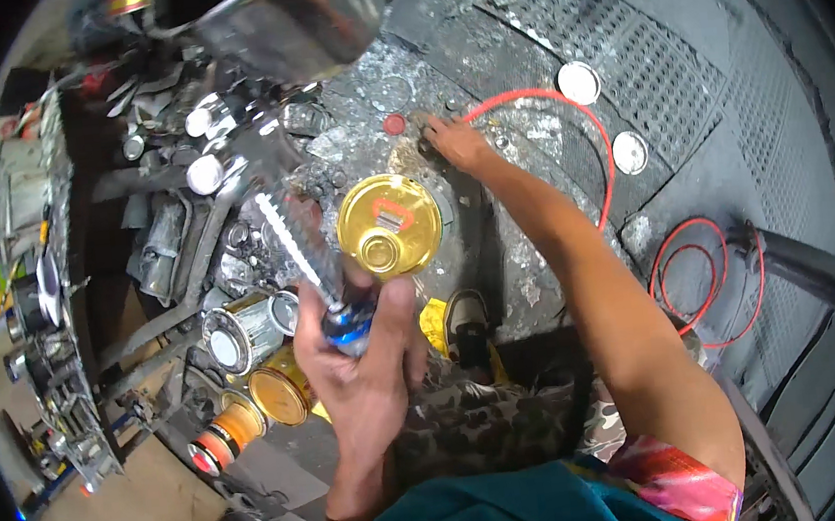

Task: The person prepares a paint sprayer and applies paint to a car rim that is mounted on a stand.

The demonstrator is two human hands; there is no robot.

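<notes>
the left hand [367, 381] is curled closed around a shiny, see-through thing with a blue part [299, 257], its thumb along one side; the thing slants from the grip toward the upper left, above the floor [527, 250], and is too blurred to name. the right hand [455, 144] reaches down, its arm stretched forward and its fingers partly bent at the near end of the red hose [550, 94]; whether they have hold of anything cannot be told. a small red disc [393, 124] lies just beside those fingers. between the two hands stands a round gold tin [406, 201], its top facing up, with the left fingertips overlapping its lower edge in this view. a large silver pot [299, 26] looms at the top edge. two pale round lids [579, 83] lie to the right, and a white-topped can [230, 349] lies tilted at the left, near an orange can [231, 431]
</notes>
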